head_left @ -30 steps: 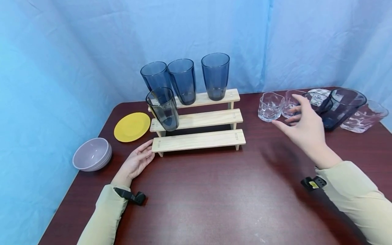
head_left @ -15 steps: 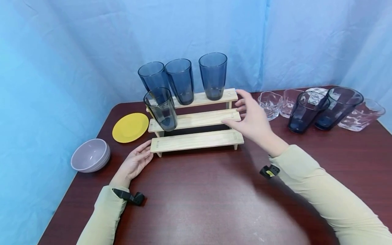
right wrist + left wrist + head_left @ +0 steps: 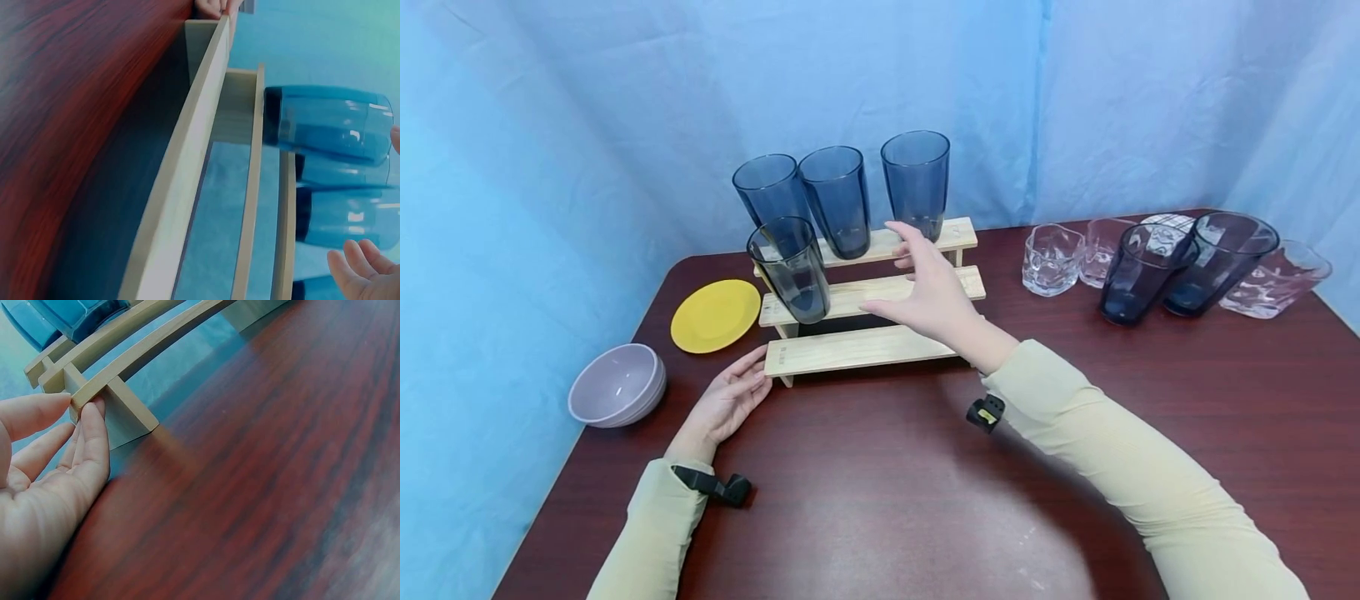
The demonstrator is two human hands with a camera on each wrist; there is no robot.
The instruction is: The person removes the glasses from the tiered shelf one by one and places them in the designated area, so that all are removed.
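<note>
At the left end of the three-step wooden display stand (image 3: 857, 348), my left hand (image 3: 727, 406) pinches the corner of the lowest step, thumb and fingertips on the wood in the left wrist view. My right hand (image 3: 928, 292) hovers over the steps with thumb and fingers spread, holding nothing. It overlaps the stand's right part in the head view. Left of it, a dark tumbler (image 3: 793, 275) stands on the middle step. Three blue tumblers stand on the top step: a left one (image 3: 766, 190), a centre one (image 3: 838, 204) and a right one (image 3: 917, 179).
Left of the stand lie a yellow plate (image 3: 715, 317) and a lilac bowl (image 3: 619, 387). To the right stand clear glasses (image 3: 1051, 262), two dark tumblers (image 3: 1138, 283) and a checked white round item (image 3: 1168, 223). A blue curtain (image 3: 970, 100) hangs behind the table (image 3: 850, 500).
My right hand has moved left from beside the dark tumblers on the right to over the stand, still empty. My left hand stays at the stand's corner.
</note>
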